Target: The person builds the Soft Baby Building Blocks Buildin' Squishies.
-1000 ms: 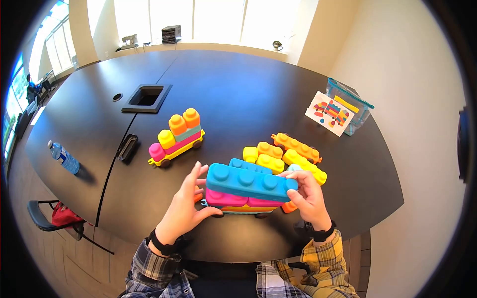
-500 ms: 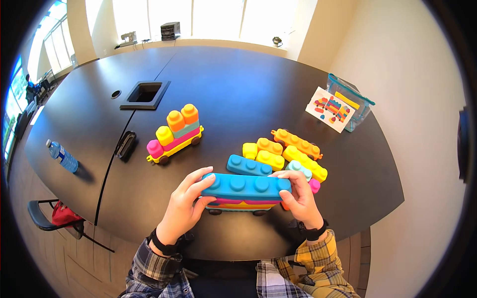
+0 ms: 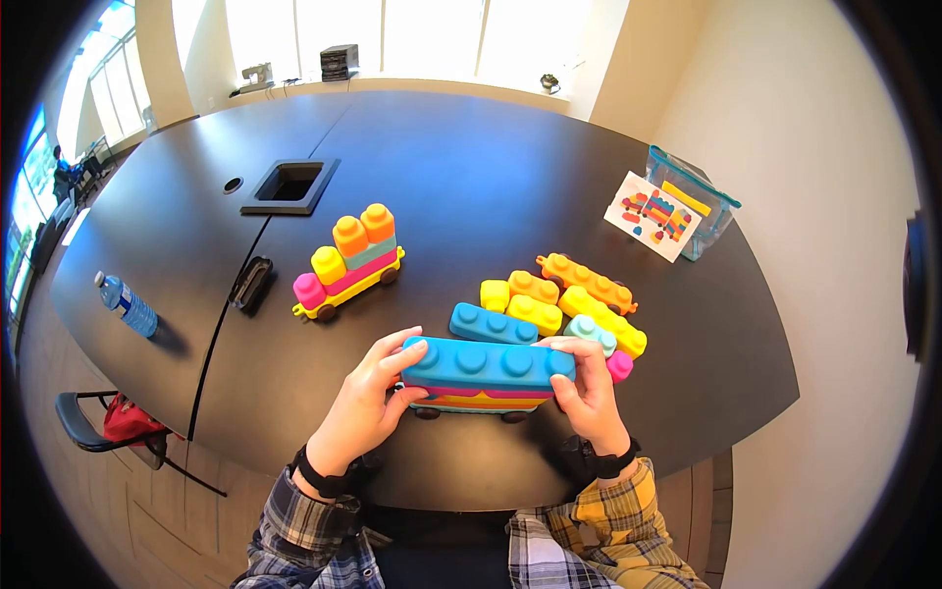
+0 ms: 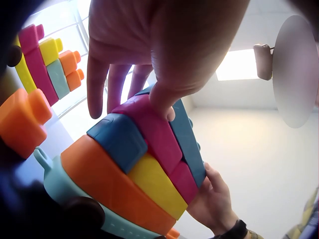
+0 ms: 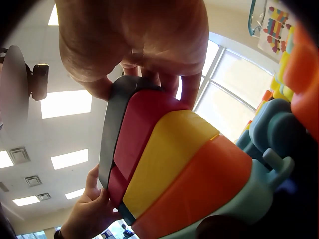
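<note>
A long blue block (image 3: 491, 363) lies on top of a stack on a wheeled base in front of the person. The left hand (image 3: 365, 404) grips its left end, thumb on the near side; the right hand (image 3: 591, 395) holds its right end between thumb and fingers. In the left wrist view, magenta blocks (image 4: 152, 127) lie under the blue one, above a dark blue block (image 4: 119, 140), a yellow block (image 4: 158, 186), an orange block (image 4: 107, 181) and a pale teal base (image 4: 60, 186). The right wrist view shows magenta, yellow (image 5: 167, 149) and orange (image 5: 199, 184) layers.
A built wheeled stack (image 3: 353, 275) stands to the left. Loose blocks, including a blue one (image 3: 493, 324) and an orange wheeled base (image 3: 587, 285), lie beyond the hands. A picture card (image 3: 655, 216) leans on a clear bag (image 3: 716, 221). Bottle (image 3: 128, 306) and black tray (image 3: 253, 285) at left.
Over the last second the blue block has levelled and shifted left onto the stack. The left hand has moved from spread fingers beside the stack to gripping the block's end.
</note>
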